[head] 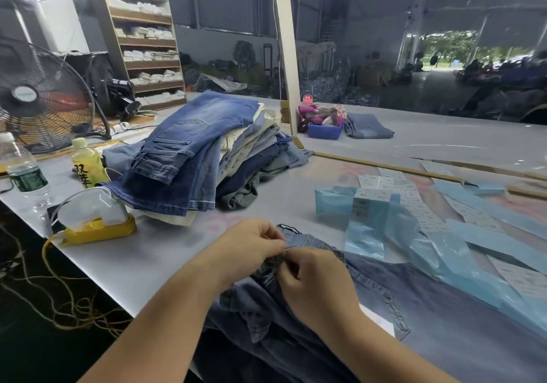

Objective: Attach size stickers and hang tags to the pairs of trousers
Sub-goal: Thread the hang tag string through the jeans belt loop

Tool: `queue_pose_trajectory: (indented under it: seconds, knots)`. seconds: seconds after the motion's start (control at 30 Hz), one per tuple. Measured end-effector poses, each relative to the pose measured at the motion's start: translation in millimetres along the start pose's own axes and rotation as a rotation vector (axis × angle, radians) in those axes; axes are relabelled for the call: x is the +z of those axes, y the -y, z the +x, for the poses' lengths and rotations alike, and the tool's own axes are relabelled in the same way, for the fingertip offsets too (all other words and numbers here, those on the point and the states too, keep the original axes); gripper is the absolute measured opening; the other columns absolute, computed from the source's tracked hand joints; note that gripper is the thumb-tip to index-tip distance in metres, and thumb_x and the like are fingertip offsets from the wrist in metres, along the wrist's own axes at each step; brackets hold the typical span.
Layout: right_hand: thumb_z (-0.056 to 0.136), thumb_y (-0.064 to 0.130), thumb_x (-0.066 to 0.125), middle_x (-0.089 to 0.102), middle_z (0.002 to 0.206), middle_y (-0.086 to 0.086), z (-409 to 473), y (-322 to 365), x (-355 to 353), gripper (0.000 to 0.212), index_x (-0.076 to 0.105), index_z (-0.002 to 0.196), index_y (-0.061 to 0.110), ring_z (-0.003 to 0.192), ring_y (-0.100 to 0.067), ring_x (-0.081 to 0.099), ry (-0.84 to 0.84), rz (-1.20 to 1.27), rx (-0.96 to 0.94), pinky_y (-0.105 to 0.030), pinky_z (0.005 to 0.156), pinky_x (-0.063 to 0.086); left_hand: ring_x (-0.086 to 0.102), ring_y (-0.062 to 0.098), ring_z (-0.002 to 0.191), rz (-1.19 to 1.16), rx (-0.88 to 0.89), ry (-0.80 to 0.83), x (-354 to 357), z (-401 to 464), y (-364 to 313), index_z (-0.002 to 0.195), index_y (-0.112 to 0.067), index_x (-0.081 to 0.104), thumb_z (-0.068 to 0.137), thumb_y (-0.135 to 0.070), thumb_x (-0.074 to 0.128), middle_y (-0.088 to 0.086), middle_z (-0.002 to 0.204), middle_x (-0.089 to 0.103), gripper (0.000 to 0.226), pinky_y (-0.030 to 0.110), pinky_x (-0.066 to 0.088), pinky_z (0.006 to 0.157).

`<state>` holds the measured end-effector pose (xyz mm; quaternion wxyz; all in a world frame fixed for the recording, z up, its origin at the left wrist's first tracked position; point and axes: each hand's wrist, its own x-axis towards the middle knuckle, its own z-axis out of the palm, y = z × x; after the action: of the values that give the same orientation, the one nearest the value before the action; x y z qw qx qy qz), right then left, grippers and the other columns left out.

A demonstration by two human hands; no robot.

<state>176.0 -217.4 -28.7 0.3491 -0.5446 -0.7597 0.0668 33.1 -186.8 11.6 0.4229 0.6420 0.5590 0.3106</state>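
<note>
Ok so from my remote seat: both hands are on the jeans (414, 317) lying across the near edge of the bench (154, 261). The left hand (251, 242) has its fingers curled and pinched on the waistband, right at the top edge. The right hand (313, 276) is touching it, fingers also curled in tight, pinching the same spot of denim. I can't tell if there's a string or tag between the fingertips, it's too small and the hands cover it.

Just right of the hands there's a mess of blue plastic bags (381, 231) and strips of white stickers (414, 202), some touching the jeans. A little white box (368, 202) stands in among the bags.

Behind the hands sits a pile (201, 151) of folded trousers, mostly blue denim with a few pale ones in the middle. Left of the pile: a yellow tool (97, 219) with a clear plastic top, a green-yellow bottle (87, 163) and a water bottle (25, 172). A fan (38, 98) stands at the far left, shelves (145, 48) behind it. Further back there's a blue tub (324, 131) and another folded pair (368, 126) beside it.
</note>
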Motion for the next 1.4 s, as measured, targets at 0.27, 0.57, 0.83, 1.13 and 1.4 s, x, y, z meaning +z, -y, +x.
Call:
queue_pose_trajectory:
  seconds: [0.27, 0.57, 0.83, 1.13, 1.4]
  knots:
    - [0.077, 0.018, 0.06, 0.056, 0.058, 0.003, -17, 0, 16, 0.018, 0.057, 0.059, 0.016, 0.042, -0.023, 0.051, -0.165, -0.148, -0.061, -0.027, 0.035, 0.036, 0.058, 0.006, 0.061, 0.304, -0.031, 0.019, 3, -2, 1, 0.069, -0.025, 0.071, 0.083, -0.012, 0.059, -0.014, 0.055, 0.064, 0.023, 0.026, 0.052, 0.064]
    - [0.074, 0.014, 0.066, 0.053, 0.054, 0.003, -17, -4, 17, 0.02, 0.056, 0.056, 0.015, 0.037, -0.023, 0.047, -0.219, -0.149, -0.105, -0.024, 0.032, 0.03, 0.064, -0.001, 0.072, 0.606, 0.088, 0.085, -4, 0, -7, 0.075, -0.033, 0.074, 0.086, -0.022, 0.068, -0.014, 0.076, 0.071, 0.016, 0.019, 0.053, 0.07]
    - [0.093, 0.023, 0.048, 0.058, 0.074, -0.001, -13, -13, 10, 0.022, 0.054, 0.073, 0.016, 0.067, -0.027, 0.054, -0.018, -0.062, -0.083, -0.038, 0.055, 0.042, 0.054, 0.001, 0.069, 0.556, 0.225, -0.031, 3, -4, 6, 0.072, -0.032, 0.066, 0.083, -0.024, 0.063, -0.014, 0.077, 0.062, 0.014, 0.024, 0.047, 0.071]
    - [0.088, 0.023, 0.058, 0.062, 0.068, 0.017, -14, -19, -12, 0.012, 0.07, 0.091, 0.026, 0.056, -0.003, 0.051, 0.037, 0.35, -0.018, -0.012, 0.053, 0.033, 0.046, 0.001, 0.049, 0.272, 0.173, -0.271, 16, -9, 9, 0.074, -0.025, 0.057, 0.089, -0.021, 0.053, -0.011, 0.058, 0.056, 0.016, 0.024, 0.036, 0.054]
    - [0.08, 0.018, 0.042, 0.048, 0.095, 0.018, -16, -37, -32, 0.035, 0.06, 0.107, 0.034, 0.088, -0.003, 0.052, 0.027, 0.489, 0.101, -0.016, 0.076, 0.04, 0.044, 0.012, 0.051, -0.051, 0.175, -0.312, 27, -16, -9, 0.086, -0.015, 0.059, 0.092, -0.014, 0.048, -0.012, 0.077, 0.073, 0.012, 0.027, 0.038, 0.047]
